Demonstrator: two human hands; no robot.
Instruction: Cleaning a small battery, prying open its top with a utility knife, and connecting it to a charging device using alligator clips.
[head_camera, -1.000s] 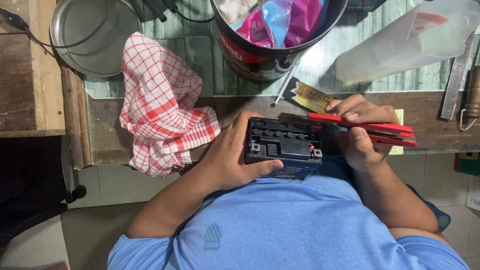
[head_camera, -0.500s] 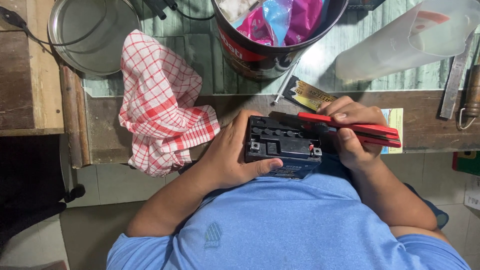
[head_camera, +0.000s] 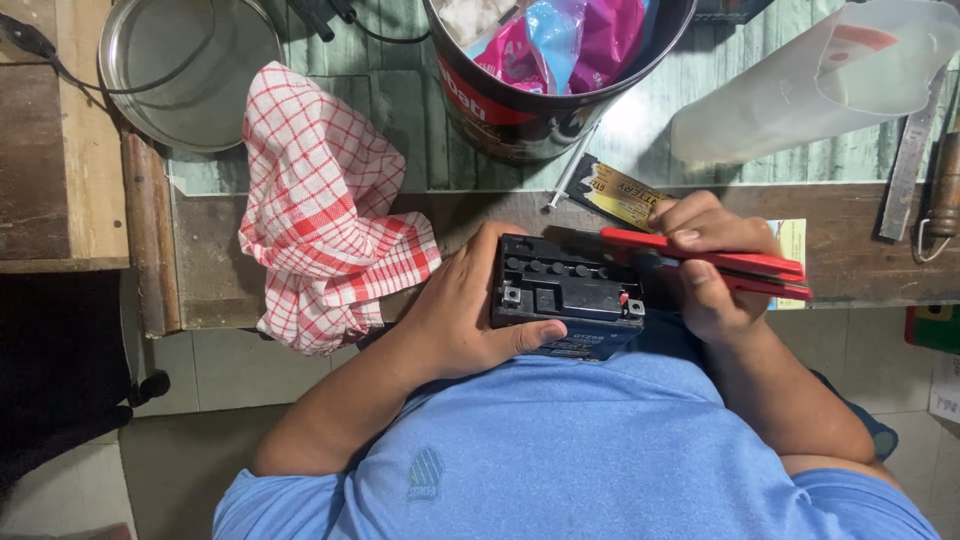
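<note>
Head view: his left hand (head_camera: 470, 320) wraps the small black battery (head_camera: 568, 292) against his chest; right hand (head_camera: 715, 275) closed on red-handled pliers (head_camera: 720, 268) at its 3 o'clock. Checked cloth (head_camera: 325, 205) drapes the counter (head_camera: 860, 250) at 9 o'clock.

Left hand (head_camera: 465, 320) curled in a grip, thumb extended, right hand (head_camera: 712, 275) fingers clenched, forearms angled inward
</note>
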